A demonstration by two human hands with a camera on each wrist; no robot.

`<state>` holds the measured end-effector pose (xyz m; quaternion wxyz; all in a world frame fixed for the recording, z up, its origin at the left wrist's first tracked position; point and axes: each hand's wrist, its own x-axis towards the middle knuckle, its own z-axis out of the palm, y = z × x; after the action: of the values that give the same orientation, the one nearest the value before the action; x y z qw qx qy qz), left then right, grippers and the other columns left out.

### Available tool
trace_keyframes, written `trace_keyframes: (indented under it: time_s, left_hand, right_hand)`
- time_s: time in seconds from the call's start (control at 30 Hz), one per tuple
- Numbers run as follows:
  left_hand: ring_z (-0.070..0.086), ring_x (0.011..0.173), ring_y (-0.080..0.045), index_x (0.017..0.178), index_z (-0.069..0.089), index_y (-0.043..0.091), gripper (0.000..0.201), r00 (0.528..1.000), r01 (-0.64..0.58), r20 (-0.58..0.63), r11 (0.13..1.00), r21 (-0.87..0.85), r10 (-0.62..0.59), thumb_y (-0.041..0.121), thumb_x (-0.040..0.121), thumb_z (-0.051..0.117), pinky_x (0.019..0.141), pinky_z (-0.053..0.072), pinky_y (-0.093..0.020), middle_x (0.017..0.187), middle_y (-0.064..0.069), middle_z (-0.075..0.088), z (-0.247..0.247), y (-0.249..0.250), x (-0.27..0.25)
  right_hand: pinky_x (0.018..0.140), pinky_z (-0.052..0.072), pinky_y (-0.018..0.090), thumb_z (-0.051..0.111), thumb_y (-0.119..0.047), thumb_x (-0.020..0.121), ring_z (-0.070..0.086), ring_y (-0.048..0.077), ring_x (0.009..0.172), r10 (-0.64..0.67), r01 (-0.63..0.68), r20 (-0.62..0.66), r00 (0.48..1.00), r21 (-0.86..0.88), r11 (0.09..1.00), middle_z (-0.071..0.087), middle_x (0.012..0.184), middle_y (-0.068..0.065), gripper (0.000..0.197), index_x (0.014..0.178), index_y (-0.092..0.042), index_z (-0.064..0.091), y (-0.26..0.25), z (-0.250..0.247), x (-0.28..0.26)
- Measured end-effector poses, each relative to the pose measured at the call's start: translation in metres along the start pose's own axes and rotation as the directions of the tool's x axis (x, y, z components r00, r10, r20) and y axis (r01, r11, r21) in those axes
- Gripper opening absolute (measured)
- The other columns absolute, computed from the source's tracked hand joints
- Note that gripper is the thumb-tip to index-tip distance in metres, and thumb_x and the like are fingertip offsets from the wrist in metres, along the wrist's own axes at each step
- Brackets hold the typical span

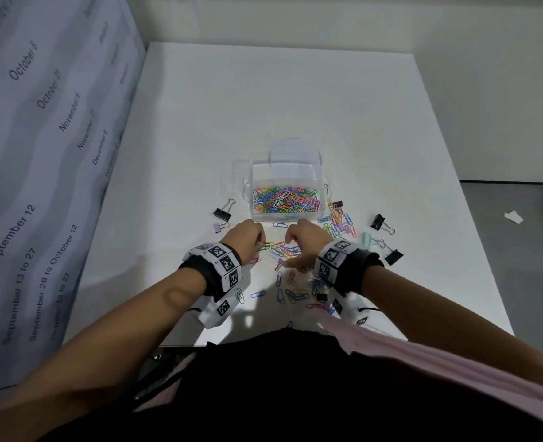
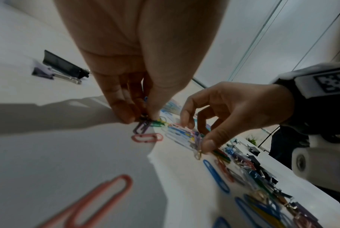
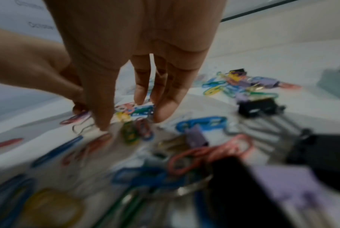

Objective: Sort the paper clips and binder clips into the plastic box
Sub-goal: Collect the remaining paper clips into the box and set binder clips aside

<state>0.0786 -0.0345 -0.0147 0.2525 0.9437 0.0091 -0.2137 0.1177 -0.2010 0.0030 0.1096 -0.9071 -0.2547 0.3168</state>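
Observation:
A clear plastic box (image 1: pixel 251 193) stands open mid-table, its near compartment full of coloured paper clips (image 1: pixel 282 199). More paper clips (image 1: pixel 284 250) lie loose in front of it. My left hand (image 1: pixel 262 245) pinches a purple and a green paper clip (image 2: pixel 145 125) on the table. My right hand (image 1: pixel 290 250) curls thumb and fingers round a small heap of paper clips (image 2: pixel 184 135) beside it, fingertips (image 3: pixel 163 114) down on the table. Black binder clips (image 1: pixel 223 212) (image 1: pixel 380 222) lie on either side of the box.
A purple binder clip (image 1: pixel 219 227) lies left of my hands. A mint one (image 1: pixel 367 236) and a black one (image 1: pixel 393 256) lie to the right. More clips (image 1: pixel 340 221) are scattered right of the box and near the table's front edge (image 1: pixel 292 295). A printed sheet (image 1: pixel 40 122) hangs at left.

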Motion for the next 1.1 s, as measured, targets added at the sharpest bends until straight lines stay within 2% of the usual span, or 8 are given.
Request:
trace_keyframes:
  time_s: [0.23, 0.4, 0.53, 0.6, 0.73, 0.83, 1.0, 1.1]
  left_hand:
    - [0.062, 0.091, -0.033, 0.093, 0.057, 0.003, 0.014, 0.997, 0.002, 0.075, 1.0, 0.002, -0.002, 0.004, 0.09, 0.043, 0.083, 0.046, -0.036, 0.066, 0.007, 0.041, 0.004, 0.0, -0.004]
    - [0.061, 0.095, -0.027, 0.088, 0.061, 0.004, 0.012, 1.0, -0.01, 0.012, 0.995, -0.097, 0.011, 0.004, 0.086, 0.049, 0.084, 0.046, -0.032, 0.099, -0.011, 0.067, -0.01, 0.002, -0.005]
    - [0.054, 0.083, -0.016, 0.09, 0.062, 0.007, 0.009, 0.993, -0.037, -0.114, 0.973, -0.227, 0.011, 0.009, 0.087, 0.055, 0.076, 0.041, -0.023, 0.091, -0.003, 0.062, -0.03, 0.013, 0.002]
    - [0.051, 0.08, -0.015, 0.087, 0.062, 0.012, 0.007, 0.986, -0.05, -0.167, 0.962, -0.267, 0.005, 0.01, 0.088, 0.055, 0.074, 0.038, -0.023, 0.087, -0.001, 0.058, -0.04, 0.02, 0.009]
    - [0.05, 0.061, -0.011, 0.099, 0.063, 0.007, 0.016, 0.975, -0.067, -0.22, 0.933, -0.353, -0.013, 0.013, 0.091, 0.051, 0.07, 0.042, -0.027, 0.085, -0.004, 0.059, -0.054, 0.035, 0.024]
    - [0.05, 0.058, -0.011, 0.11, 0.06, 0.009, 0.022, 0.978, -0.053, -0.206, 0.916, -0.397, -0.033, 0.014, 0.094, 0.047, 0.064, 0.044, -0.025, 0.083, -0.006, 0.061, -0.057, 0.038, 0.027]
    - [0.052, 0.075, -0.017, 0.098, 0.062, 0.015, 0.013, 0.994, -0.031, -0.105, 0.965, -0.26, 0.003, 0.02, 0.086, 0.06, 0.062, 0.04, -0.02, 0.075, 0.002, 0.055, -0.044, 0.026, 0.012]
    - [0.056, 0.084, -0.018, 0.107, 0.059, 0.014, 0.034, 0.997, -0.03, 0.065, 0.993, -0.112, 0.037, 0.028, 0.078, 0.07, 0.072, 0.045, -0.027, 0.093, -0.003, 0.06, -0.026, 0.023, 0.003]
  right_hand:
    - [0.056, 0.035, 0.019, 0.062, -0.01, 0.08, 0.053, 0.018, 0.085, -0.02, 0.019, 0.016, 1.0, 0.061, 0.998, 0.067, 0.097, 0.007, 0.014, 0.093, -0.008, 0.068, -0.012, 0.003, 0.004]
    - [0.066, 0.048, 0.018, 0.056, -0.005, 0.082, 0.063, 0.015, 0.076, 0.022, 0.001, -0.128, 0.992, 0.175, 0.985, 0.071, 0.093, 0.004, 0.016, 0.09, -0.008, 0.07, 0.005, -0.016, -0.004]
    - [0.051, 0.048, 0.012, 0.056, -0.01, 0.085, 0.06, 0.0, 0.05, 0.078, 0.0, -0.267, 0.961, 0.279, 0.96, 0.071, 0.08, 0.002, 0.013, 0.086, -0.016, 0.068, 0.012, -0.039, -0.001]
    - [0.043, 0.044, 0.008, 0.057, -0.013, 0.086, 0.061, 0.01, 0.052, 0.094, 0.016, -0.32, 0.943, 0.325, 0.945, 0.067, 0.072, 0.002, 0.011, 0.089, -0.013, 0.068, 0.009, -0.052, 0.001]
    - [0.057, 0.052, 0.025, 0.059, -0.019, 0.087, 0.066, 0.023, 0.059, 0.122, 0.041, -0.387, 0.914, 0.386, 0.921, 0.068, 0.081, 0.005, 0.016, 0.099, -0.014, 0.066, 0.008, -0.063, 0.009]
    - [0.046, 0.046, 0.015, 0.056, -0.015, 0.085, 0.06, 0.022, 0.058, 0.131, 0.024, -0.41, 0.903, 0.352, 0.936, 0.069, 0.087, 0.007, 0.019, 0.101, -0.016, 0.065, 0.012, -0.054, 0.011]
    - [0.084, 0.054, 0.035, 0.062, -0.014, 0.079, 0.058, 0.017, 0.079, 0.032, 0.013, -0.264, 0.964, 0.167, 0.986, 0.068, 0.095, 0.005, 0.017, 0.095, -0.016, 0.066, 0.019, -0.029, 0.001]
    - [0.103, 0.038, 0.034, 0.077, -0.034, 0.07, 0.048, 0.023, 0.118, -0.057, 0.056, -0.058, 0.997, -0.027, 0.998, 0.051, 0.129, 0.008, 0.07, 0.13, -0.016, 0.047, 0.019, -0.017, -0.001]
